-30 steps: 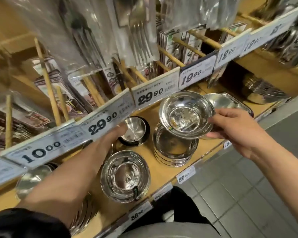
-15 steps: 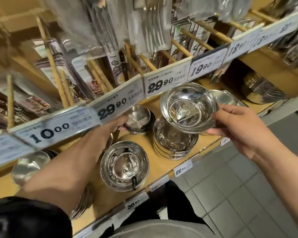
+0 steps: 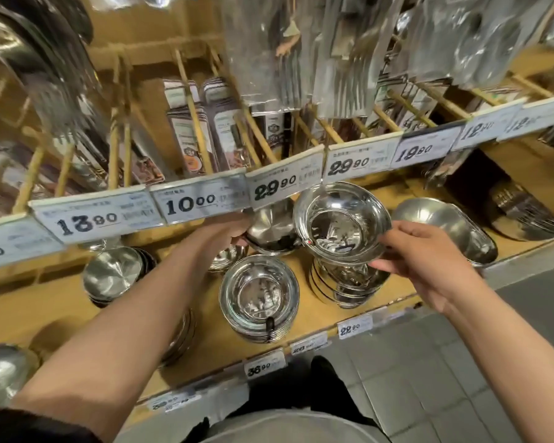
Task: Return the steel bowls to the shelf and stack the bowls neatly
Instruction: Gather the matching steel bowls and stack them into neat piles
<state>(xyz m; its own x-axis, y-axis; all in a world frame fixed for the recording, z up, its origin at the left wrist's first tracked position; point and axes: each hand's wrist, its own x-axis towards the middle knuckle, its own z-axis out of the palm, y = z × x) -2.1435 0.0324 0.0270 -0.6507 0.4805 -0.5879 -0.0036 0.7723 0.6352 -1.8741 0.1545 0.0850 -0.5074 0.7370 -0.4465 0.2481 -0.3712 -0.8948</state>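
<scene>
My right hand [image 3: 429,263] pinches the rim of a shiny steel bowl [image 3: 341,222], held tilted just above a stack of steel bowls [image 3: 349,284] on the wooden shelf [image 3: 39,311]. My left hand [image 3: 227,228] reaches deep under the price rail and grips the edge of a steel bowl with a dark rim [image 3: 274,227] at the back. In front stands another stack of steel bowls [image 3: 259,297]. A small bowl [image 3: 227,257] lies half hidden below my left hand.
A rail of price labels [image 3: 205,199] runs across above the shelf, with packaged cutlery [image 3: 288,52] hanging over it. More steel dishes [image 3: 114,273] sit at the left, a large oval steel dish [image 3: 445,225] at the right. Grey floor tiles [image 3: 461,378] lie below.
My view has swung left and closer. My left hand has closed on the back bowl's edge. The bowl in my right hand has come lower over the right stack.
</scene>
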